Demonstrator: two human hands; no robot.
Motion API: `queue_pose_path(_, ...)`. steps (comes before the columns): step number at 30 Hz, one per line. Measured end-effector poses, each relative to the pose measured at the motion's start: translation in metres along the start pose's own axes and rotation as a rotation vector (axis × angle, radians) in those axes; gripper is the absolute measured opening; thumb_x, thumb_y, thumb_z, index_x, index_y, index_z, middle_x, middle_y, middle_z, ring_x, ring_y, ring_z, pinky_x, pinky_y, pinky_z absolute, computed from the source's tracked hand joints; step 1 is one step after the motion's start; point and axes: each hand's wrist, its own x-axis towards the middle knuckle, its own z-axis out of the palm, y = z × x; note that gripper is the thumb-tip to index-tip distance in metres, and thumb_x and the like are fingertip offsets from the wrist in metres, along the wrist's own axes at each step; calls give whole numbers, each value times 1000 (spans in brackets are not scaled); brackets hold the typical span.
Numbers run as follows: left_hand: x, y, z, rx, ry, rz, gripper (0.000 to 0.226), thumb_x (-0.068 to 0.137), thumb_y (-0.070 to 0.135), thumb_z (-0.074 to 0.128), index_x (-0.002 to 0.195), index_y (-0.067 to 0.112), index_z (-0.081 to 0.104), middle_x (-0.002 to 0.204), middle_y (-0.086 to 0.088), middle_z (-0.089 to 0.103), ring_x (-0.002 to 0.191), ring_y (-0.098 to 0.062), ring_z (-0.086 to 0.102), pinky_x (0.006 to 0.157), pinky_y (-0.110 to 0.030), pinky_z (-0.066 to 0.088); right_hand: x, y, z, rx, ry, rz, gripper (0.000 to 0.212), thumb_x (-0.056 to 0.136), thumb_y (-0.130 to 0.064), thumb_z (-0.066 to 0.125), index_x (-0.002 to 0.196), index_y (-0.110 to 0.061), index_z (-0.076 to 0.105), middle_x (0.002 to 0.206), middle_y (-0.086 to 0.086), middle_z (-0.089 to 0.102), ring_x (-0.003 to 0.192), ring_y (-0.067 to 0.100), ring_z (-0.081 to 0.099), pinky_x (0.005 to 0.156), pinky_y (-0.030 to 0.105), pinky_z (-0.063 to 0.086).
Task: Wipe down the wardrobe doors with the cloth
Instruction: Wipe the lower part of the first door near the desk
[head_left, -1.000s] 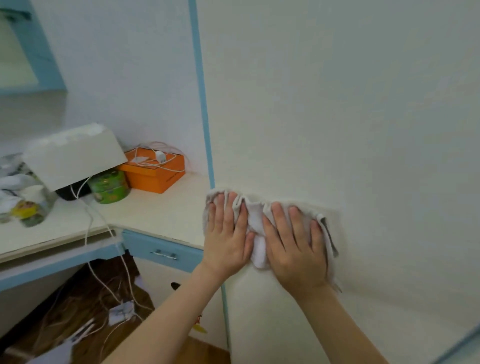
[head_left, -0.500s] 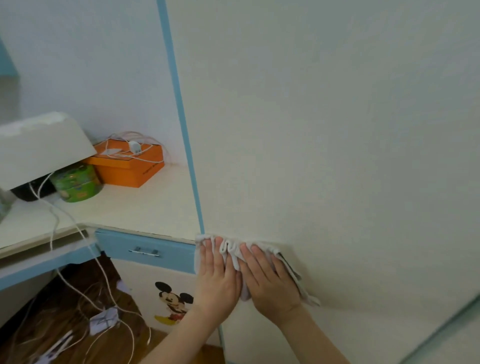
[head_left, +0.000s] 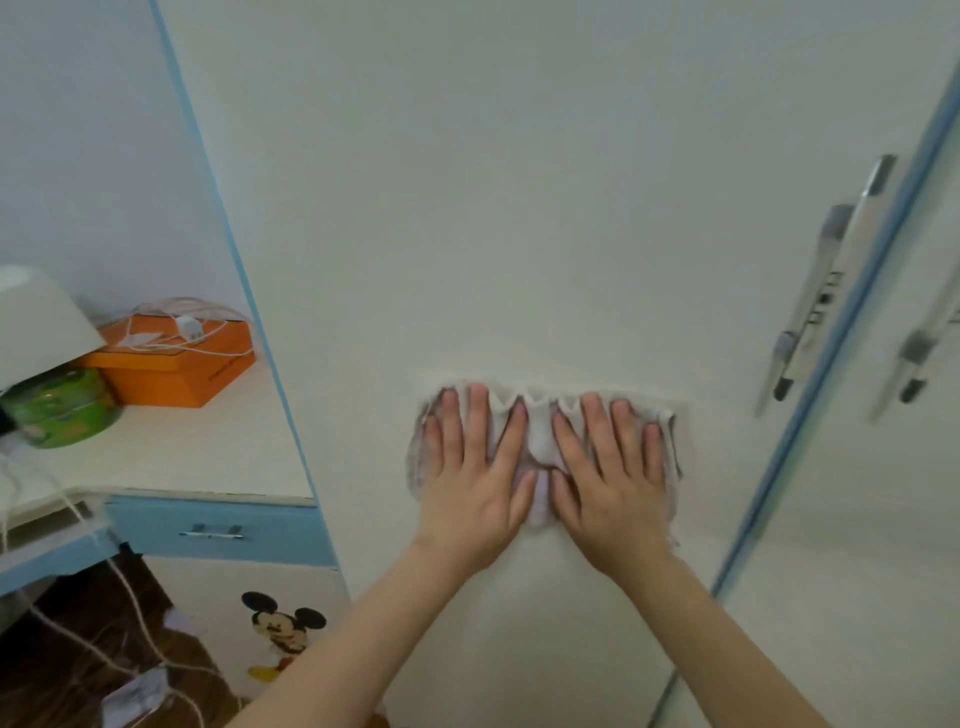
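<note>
The cloth (head_left: 540, 441) lies bunched and flat against the white wardrobe door (head_left: 519, 208), about midway across its width. My left hand (head_left: 475, 499) and right hand (head_left: 613, 493) press on it side by side, palms down, fingers straight and a little spread, thumbs nearly touching; neither grips anything. Cloth shows between my hands and past the fingertips.

Bare door spreads above, below and to both sides. To the left the door ends at a blue edge strip (head_left: 228, 249); to the right, another blue strip (head_left: 841, 332) runs beside a long metal handle (head_left: 815, 296), with a second handle (head_left: 914, 358) on the next door.

Left of the wardrobe a desk top (head_left: 182, 447) carries an orange box (head_left: 176, 364) with a white charger (head_left: 189, 326) on it, and a green tin (head_left: 62, 410). The mark on the box's side is too blurred to read. Under the blue drawer (head_left: 218, 530) sits a Mickey Mouse sticker (head_left: 283, 634).

Half a second ago the cloth lay hard against the left strip; it is now well to the right of it, and the handles have come into view.
</note>
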Motion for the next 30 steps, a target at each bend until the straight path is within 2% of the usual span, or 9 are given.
queue_pose_path(3, 39, 46, 3, -23, 62, 82, 66, 92, 44, 36, 149, 17, 15, 155, -18, 2, 143, -39, -3, 117, -48, -5, 4, 47, -17, -26, 14, 25, 62, 95, -38, 37, 151, -18, 20, 161, 2, -1, 147, 24, 3, 118, 45, 2)
queue_pose_path(7, 53, 91, 18, 28, 144, 156, 65, 93, 36, 38, 149, 12, 16, 152, -14, 19, 145, -34, 0, 118, -46, 1, -3, 86, -25, -43, 39, 16, 67, 92, -36, 38, 152, -16, 14, 161, 1, 1, 147, 25, 4, 118, 47, 3)
queue_pose_path(11, 40, 94, 41, 81, 219, 276, 51, 94, 30, 40, 141, 11, 35, 154, -9, 16, 146, -28, 8, 117, -41, 9, -18, 92, -11, -67, 113, 33, 64, 94, -35, 34, 151, -12, 17, 160, 5, 6, 147, 28, 8, 118, 49, 7)
queue_pose_path(15, 20, 97, 61, 72, 218, 323, 46, 98, 31, 31, 141, 13, 37, 153, -9, 25, 146, -26, 11, 118, -39, 10, -48, 74, 12, -73, 178, 125, 58, 97, -30, 27, 150, -8, 19, 160, 9, 8, 146, 30, 11, 117, 50, 11)
queue_pose_path(18, -8, 98, 79, 85, 180, 347, 47, 95, 30, 36, 139, 15, 39, 153, -8, 25, 146, -26, 10, 117, -38, 9, -77, 61, 26, -90, 180, 176, 55, 98, -27, 22, 149, -7, 20, 160, 9, 8, 146, 30, 11, 116, 50, 12)
queue_pose_path(20, -29, 99, 91, 87, 166, 368, 48, 91, 30, 39, 137, 17, 41, 153, -8, 25, 146, -25, 11, 117, -37, 10, -98, 52, 35, -94, 192, 181, 52, 98, -26, 23, 147, -7, 25, 160, 10, 9, 146, 30, 12, 116, 50, 13)
queue_pose_path(23, -49, 101, 107, 74, 205, 354, 43, 97, 30, 30, 135, 18, 43, 153, -10, 24, 146, -24, 13, 117, -36, 12, -121, 48, 47, -115, 220, 160, 45, 97, -25, 24, 138, -7, 32, 159, 10, 10, 145, 30, 14, 117, 48, 13)
queue_pose_path(30, -94, 108, 134, 22, 255, 343, 46, 97, 27, 30, 139, 14, 40, 153, -8, 27, 145, -25, 17, 118, -37, 16, -171, 36, 67, -111, 239, 144, 48, 97, -24, 24, 142, -8, 29, 159, 9, 11, 146, 29, 13, 118, 46, 13)
